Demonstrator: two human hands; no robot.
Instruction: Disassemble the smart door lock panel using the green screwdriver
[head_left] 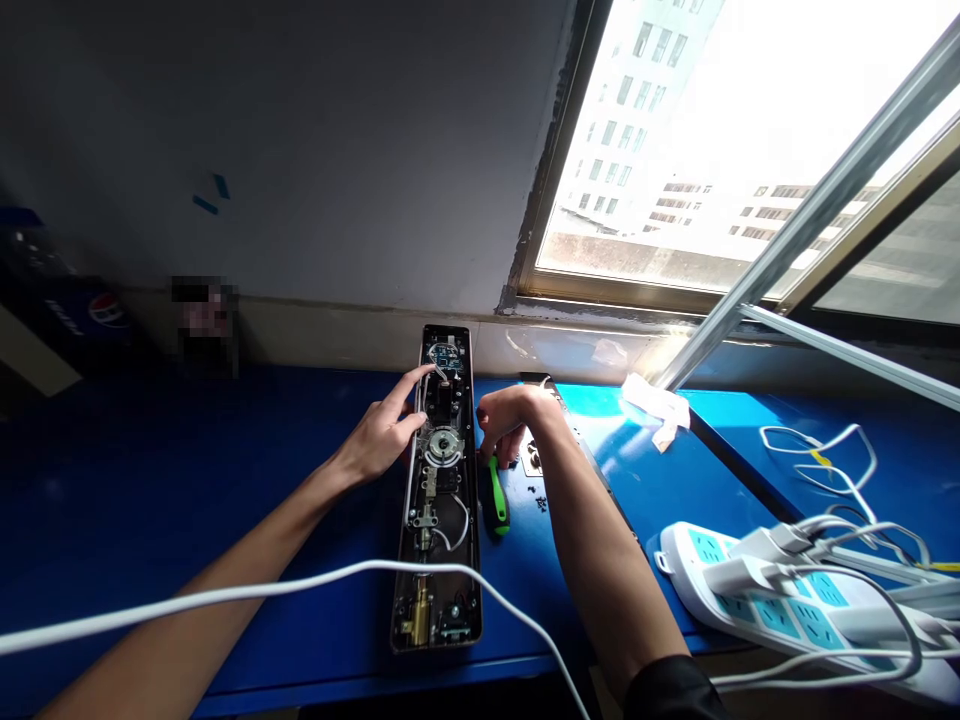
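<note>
A long, narrow black housing, like an opened electronic door lock, lies lengthwise in front of me. Inside it show a circuit board, a round silvery part, thin wires and a brass part. My left hand rests at its left edge, fingers apart, the index fingertip near the wires below the board. Just right of the housing, my right hand points down with its fingers curled together. Below them is the green handle of a screwdriver. The fingertips are partly hidden, so their contents cannot be made out.
Small black screws lie beside a second dark panel, partly behind my right forearm. A white cable crosses in front. A loaded power strip stands at right, with crumpled tissue and a metal frame behind it.
</note>
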